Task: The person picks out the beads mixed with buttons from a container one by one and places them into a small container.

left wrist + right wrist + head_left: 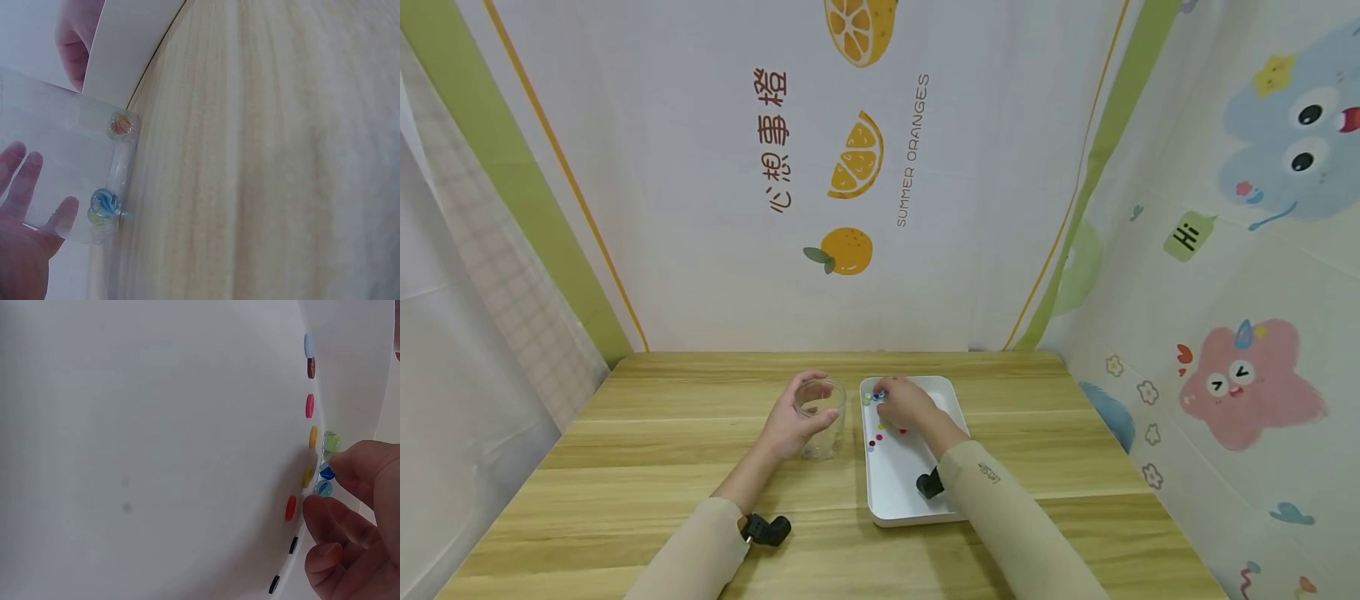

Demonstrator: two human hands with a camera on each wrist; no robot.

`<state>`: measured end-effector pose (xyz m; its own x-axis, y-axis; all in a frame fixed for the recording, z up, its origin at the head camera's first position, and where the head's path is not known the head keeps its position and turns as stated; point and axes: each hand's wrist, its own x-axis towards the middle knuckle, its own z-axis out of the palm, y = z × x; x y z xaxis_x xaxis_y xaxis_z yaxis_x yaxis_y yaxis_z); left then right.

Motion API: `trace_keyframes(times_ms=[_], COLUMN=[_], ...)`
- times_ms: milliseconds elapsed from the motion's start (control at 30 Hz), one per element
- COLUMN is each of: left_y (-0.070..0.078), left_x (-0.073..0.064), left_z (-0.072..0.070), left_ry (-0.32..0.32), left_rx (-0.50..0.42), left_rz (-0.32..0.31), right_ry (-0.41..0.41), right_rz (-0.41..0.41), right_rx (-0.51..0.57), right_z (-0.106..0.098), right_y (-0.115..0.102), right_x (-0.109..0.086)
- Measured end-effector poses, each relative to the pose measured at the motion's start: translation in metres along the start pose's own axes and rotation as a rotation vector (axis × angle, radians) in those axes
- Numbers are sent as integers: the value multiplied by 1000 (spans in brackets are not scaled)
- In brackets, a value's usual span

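My left hand [792,423] grips a clear plastic cup [827,435], fingers and thumb round its upper part. In the left wrist view an orange-swirled marble [121,125], a blue-swirled marble [105,202] and a yellowish marble [96,217] lie at its bottom. My right hand [908,406] reaches into a white tray [898,500] at its far left. Its thumb and forefinger stand apart around a dark blue marble [327,471] and a light blue marble [323,488]; whether they pinch either is unclear. A green marble [332,442] lies beside the thumb.
Several small flat coloured discs lie along the tray's left side, among them a pink disc [310,405], a red disc [290,508] and a black disc [274,584]. The wooden table [685,417] meets a printed cloth [715,292] at its back.
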<state>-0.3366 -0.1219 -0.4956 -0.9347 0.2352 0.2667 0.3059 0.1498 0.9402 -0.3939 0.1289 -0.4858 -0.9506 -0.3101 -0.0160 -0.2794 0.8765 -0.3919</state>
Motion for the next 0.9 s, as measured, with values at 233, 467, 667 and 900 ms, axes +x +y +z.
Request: trace_keyframes(times_ms=[233, 467, 667, 900], left_y=[-1, -1, -1, -1], left_x=[0, 0, 0, 1], left_z=[0, 0, 0, 0], left_ry=[4, 3, -1, 0], left_rx=[-13, -19, -21, -12], left_rz=[-5, -8, -9, -18], right_ry=[-5, -28, -27, -19], right_rz=[17, 84, 96, 70], right_rx=[-23, 8, 4, -15], right_z=[1, 0, -2, -2], right_y=[-1, -2, -1, 7], right_x=[1, 2, -1, -1])
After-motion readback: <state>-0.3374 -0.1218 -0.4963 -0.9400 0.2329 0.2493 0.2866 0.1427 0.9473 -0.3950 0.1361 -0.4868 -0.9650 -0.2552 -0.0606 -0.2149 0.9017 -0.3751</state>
